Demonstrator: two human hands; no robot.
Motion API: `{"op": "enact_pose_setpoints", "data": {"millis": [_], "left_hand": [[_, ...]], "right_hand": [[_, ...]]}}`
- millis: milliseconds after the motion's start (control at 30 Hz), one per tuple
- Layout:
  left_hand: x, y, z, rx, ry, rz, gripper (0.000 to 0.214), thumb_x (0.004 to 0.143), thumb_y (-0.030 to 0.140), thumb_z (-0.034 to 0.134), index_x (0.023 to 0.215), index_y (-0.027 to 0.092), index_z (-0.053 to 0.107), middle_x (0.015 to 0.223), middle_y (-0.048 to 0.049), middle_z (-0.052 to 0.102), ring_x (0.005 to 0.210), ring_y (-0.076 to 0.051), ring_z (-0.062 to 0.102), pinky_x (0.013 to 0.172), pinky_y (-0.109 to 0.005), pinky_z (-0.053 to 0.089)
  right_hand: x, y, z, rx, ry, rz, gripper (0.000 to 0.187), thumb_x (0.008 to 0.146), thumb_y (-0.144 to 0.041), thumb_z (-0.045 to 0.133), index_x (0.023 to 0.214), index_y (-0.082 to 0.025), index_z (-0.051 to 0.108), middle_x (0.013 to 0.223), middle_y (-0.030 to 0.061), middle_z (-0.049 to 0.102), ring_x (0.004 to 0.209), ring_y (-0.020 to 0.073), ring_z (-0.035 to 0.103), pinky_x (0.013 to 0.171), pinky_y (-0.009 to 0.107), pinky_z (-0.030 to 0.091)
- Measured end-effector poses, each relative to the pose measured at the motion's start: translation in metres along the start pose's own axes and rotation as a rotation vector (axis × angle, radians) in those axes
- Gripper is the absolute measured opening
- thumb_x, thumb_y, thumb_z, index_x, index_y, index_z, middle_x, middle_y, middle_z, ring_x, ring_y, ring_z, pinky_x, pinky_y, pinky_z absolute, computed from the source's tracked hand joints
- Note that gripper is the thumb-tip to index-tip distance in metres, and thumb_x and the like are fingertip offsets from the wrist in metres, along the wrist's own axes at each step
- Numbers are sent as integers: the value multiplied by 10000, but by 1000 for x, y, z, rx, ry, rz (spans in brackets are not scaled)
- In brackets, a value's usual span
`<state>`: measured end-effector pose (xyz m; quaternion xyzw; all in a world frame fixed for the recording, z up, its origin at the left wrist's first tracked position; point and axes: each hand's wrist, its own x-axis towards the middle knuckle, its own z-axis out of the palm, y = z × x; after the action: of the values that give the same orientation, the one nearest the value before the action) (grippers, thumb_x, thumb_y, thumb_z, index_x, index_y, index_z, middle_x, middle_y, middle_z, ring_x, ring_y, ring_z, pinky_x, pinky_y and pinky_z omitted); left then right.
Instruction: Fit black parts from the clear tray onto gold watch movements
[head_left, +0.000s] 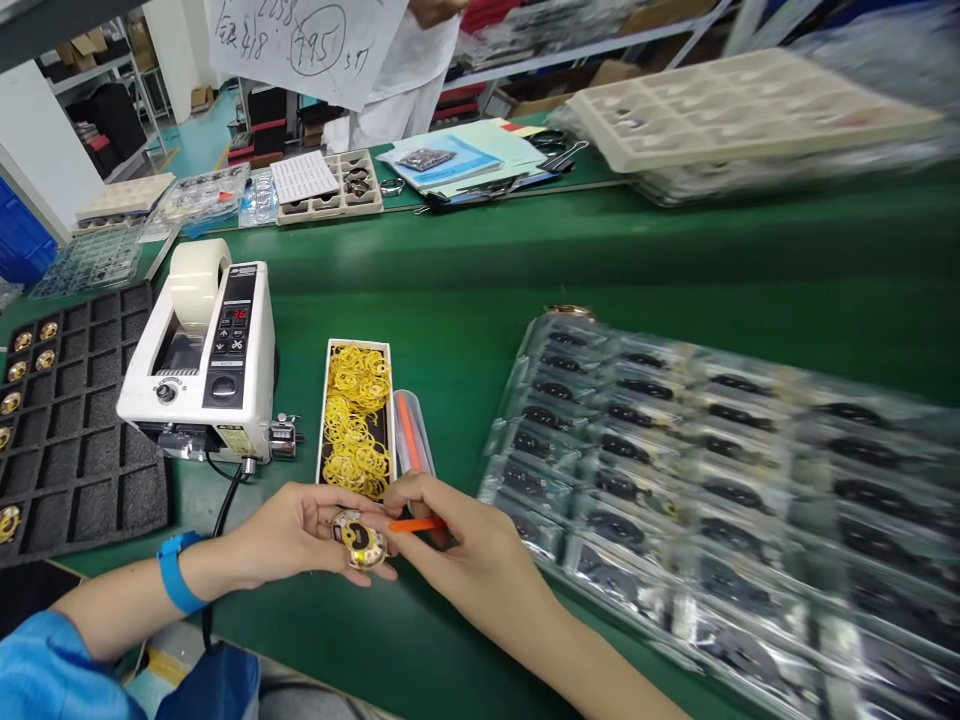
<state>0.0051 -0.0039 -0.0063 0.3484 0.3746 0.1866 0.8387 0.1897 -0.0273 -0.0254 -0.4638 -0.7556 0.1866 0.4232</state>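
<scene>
My left hand (315, 530) is closed around a small round watch movement (360, 540), gold-rimmed with a yellow and black face turned up. Close beside it, my right hand (457, 540) pinches an orange stick-like tool (416, 525), perhaps tweezers; its tip lies near the movement's edge, and I cannot tell if they touch. Just beyond both hands is a white box (328, 400) filled with thin yellow rings (356, 420). A clear tube with an orange strip (412, 430) lies along the box's right side.
A white tape dispenser (217, 340) stands to the left, its cable running toward me. Past it lies a black foam tray (90, 430) with several gold round pieces. Clear plastic trays of dark parts (675, 480) cover the right. Along the back are a beige tray (750, 110) and a clipboard (480, 190).
</scene>
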Motion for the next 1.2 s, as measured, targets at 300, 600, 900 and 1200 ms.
{"op": "enact_pose_setpoints", "data": {"millis": [300, 600, 900, 1200], "left_hand": [[0, 0, 2, 0, -9, -11, 425, 595, 202, 856, 980, 134, 691, 831, -43, 738, 776, -181, 746, 680, -232, 563], [-4, 7, -2, 71, -50, 28, 321, 648, 301, 831, 825, 120, 633, 777, -79, 751, 619, -158, 715, 456, -189, 492], [-5, 10, -1, 109, -10, 42, 273, 641, 239, 801, 777, 133, 589, 717, -48, 731, 565, -119, 689, 416, -149, 445], [-3, 2, 4, 190, 120, 93, 226, 631, 201, 763, 735, 138, 572, 668, -39, 701, 499, -118, 656, 355, -143, 382]], "right_hand": [[0, -5, 8, 285, -15, 359, 335, 884, -437, 556, 641, -211, 507, 521, -35, 523, 442, 100, 479, 418, 202, 402], [-5, 2, -11, 221, 183, 298, 286, 928, -351, 515, 678, -221, 559, 573, -34, 529, 470, 97, 434, 448, 212, 352], [-4, 1, -11, 163, 179, 198, 220, 916, -217, 514, 698, -222, 545, 582, -52, 519, 449, 79, 418, 433, 206, 326], [-8, -3, -8, 93, 192, 34, 174, 929, -151, 479, 779, -233, 512, 602, -31, 537, 480, 104, 495, 443, 215, 380]]}}
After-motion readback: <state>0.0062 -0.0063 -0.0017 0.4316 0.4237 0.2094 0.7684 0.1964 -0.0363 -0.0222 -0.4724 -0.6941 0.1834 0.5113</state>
